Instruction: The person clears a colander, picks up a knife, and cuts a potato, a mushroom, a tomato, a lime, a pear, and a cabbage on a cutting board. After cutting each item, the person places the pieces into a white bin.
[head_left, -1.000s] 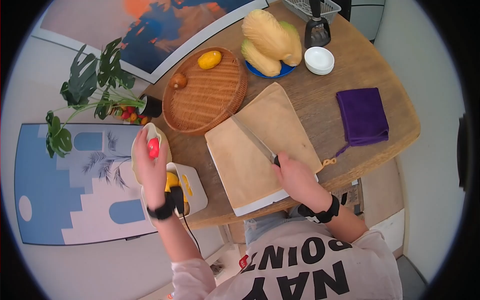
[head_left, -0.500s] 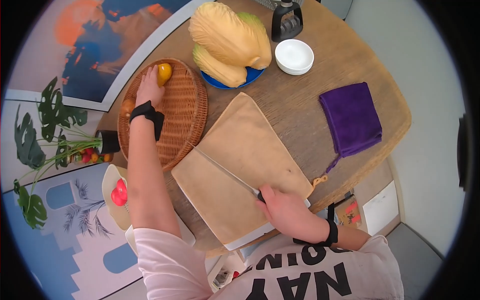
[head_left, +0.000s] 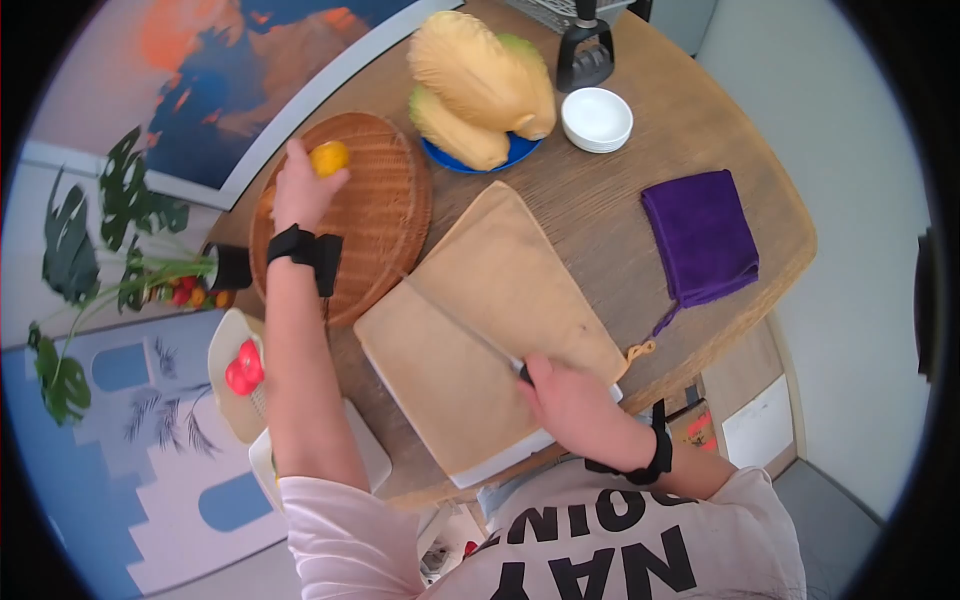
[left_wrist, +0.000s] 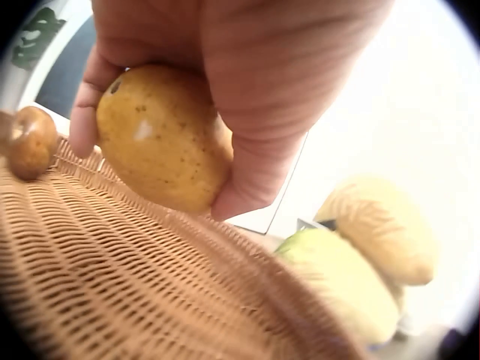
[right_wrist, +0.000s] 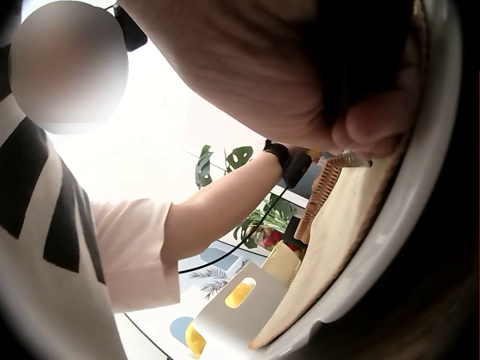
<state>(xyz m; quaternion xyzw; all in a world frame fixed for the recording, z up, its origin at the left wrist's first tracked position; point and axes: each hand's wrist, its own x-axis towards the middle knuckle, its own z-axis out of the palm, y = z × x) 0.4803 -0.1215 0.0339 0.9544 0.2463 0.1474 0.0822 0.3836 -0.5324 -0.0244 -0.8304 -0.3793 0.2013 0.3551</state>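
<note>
My left hand (head_left: pixel 303 188) pinches a speckled yellow potato (left_wrist: pixel 165 142) between thumb and fingers, over the round wicker basket (head_left: pixel 375 230). A brown onion-like vegetable (left_wrist: pixel 31 142) sits in that basket, beyond my fingers in the left wrist view. My right hand (head_left: pixel 580 412) grips the dark handle of a knife (head_left: pixel 462 325). Its blade lies across a tan cloth (head_left: pixel 500 270) spread over a white board (head_left: pixel 505 458), with the tip pointing toward the basket. In the right wrist view, shadow hides most of the handle.
Left of my forearm stand a cream container (head_left: pixel 222 365) with red vegetables (head_left: pixel 245 370) and a white bin (head_left: pixel 375 455). Farther back are yellow-green cabbages (head_left: pixel 475 85) on a blue plate (head_left: pixel 525 150), white bowls (head_left: pixel 597 118) and a knife sharpener (head_left: pixel 585 60). A purple cloth (head_left: pixel 702 237) lies right.
My left hand has left the cream container, where a red vegetable now lies, reached over to the basket and taken hold of the potato. My right hand keeps its grip on the knife.
</note>
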